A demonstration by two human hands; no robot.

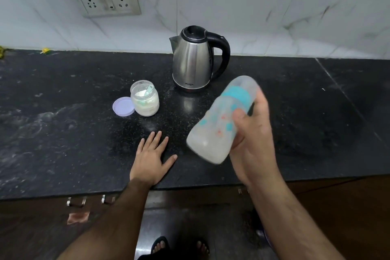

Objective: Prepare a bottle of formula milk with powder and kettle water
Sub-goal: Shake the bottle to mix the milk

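We find the right hand [252, 133] clamped around the bottle [221, 120], thumb across the near face and fingers wrapped behind, holding it clear above the bench [63, 133]. The bottle is tilted: its long axis runs from the base, low and toward the person's left, up to the capped end, high and away toward the kettle [195, 59]. The cap end thus points up and back, the base down toward the bench edge. The teal collar [238, 94] appears seated under a clear cap, and a pale, cloudy liquid fills the lower body. The bottle is blurred, which we judge consistent with shaking to mix; powder and water appear to be in already. The left hand [153, 158] lies flat on the bench, fingers spread and gripping nothing, just left of the bottle's base and not touching it. It is the nearer hand to the jar [145, 99], which stands open farther back on the left with white powder and a scoop [147, 90] inside, and its lid [123, 106] lying flat against its left side. The kettle stands upright behind, lid down, handle to the right, spout to the left, well apart from both hands. We judge the task near its end: what remains is to finish mixing and bring the axis upright before the bottle is set down. The risk is leakage at the collar if it is not fully tight.
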